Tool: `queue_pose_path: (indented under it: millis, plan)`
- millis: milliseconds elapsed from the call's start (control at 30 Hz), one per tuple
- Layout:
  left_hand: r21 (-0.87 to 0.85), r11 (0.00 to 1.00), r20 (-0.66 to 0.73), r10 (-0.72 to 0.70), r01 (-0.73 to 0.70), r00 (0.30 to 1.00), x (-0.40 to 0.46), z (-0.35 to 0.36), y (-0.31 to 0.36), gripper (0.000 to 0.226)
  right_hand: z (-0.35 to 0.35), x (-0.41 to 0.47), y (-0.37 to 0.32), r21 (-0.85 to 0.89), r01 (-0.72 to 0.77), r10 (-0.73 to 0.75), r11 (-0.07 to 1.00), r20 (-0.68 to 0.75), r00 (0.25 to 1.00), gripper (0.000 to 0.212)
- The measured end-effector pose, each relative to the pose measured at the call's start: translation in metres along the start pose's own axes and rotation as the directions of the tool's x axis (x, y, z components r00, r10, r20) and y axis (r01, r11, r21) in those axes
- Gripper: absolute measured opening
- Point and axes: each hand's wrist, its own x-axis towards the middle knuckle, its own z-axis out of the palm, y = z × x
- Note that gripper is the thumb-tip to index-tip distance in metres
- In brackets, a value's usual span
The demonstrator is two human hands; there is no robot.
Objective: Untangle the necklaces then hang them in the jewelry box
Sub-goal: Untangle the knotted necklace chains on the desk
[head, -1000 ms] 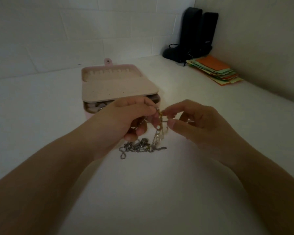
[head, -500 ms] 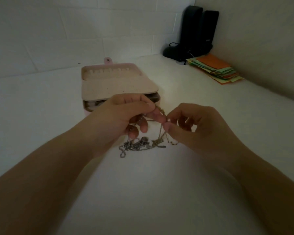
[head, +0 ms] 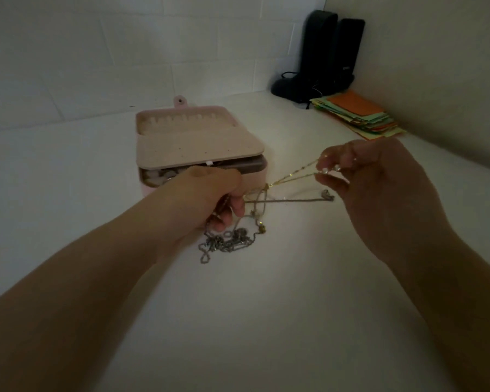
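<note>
A tangle of necklaces stretches between my hands above the white table. My left hand [head: 210,198] grips one bunch of chains, and a silver chain heap [head: 227,243] hangs from it onto the table. My right hand [head: 371,179] pinches a gold chain [head: 293,176] with small pearls at its fingertips, pulled taut up and to the right. A thinner chain with a clasp [head: 327,196] runs level below it. The pink jewelry box [head: 198,142] lies open just behind my left hand, its inner flap folded over the base.
Two black speakers [head: 331,52] with cables stand in the far right corner. A stack of coloured paper [head: 359,114] lies in front of them by the right wall. A tiled wall runs behind the box.
My right hand has pulled away to the right and upward, drawing the gold chain taut out of the bunch. My left hand has stayed near the box, still gripping the tangle.
</note>
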Motion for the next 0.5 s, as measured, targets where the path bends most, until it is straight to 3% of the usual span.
queue_pose_path:
  millis: [100, 200, 367, 500]
  plan:
    - [-0.023, 0.999, 0.002, -0.027, 0.027, 1.0, 0.002, -0.001, -0.003, 0.058, 0.003, -0.002, -0.003, 0.238, -0.092, 0.076, 0.967, 0.076, 0.994, 0.022]
    - [-0.09, 0.995, 0.008, -0.037, 0.038, 0.999, 0.001, -0.003, -0.003, 0.063, 0.004, -0.003, -0.01, 0.316, -0.144, 0.113, 0.938, 0.116, 0.987, 0.023]
    - [-0.352, 0.936, 0.0, -0.019, 0.018, 1.0, -0.003, -0.005, 0.006, 0.043, -0.003, -0.005, -0.011, 0.116, -0.216, 0.185, 0.97, 0.233, 0.955, 0.015]
    - [-0.521, 0.853, 0.047, 0.005, 0.02, 0.999, -0.01, -0.009, 0.01, 0.033, -0.005, -0.004, -0.007, -0.034, -0.262, 0.263, 0.965, 0.224, 0.939, 0.017]
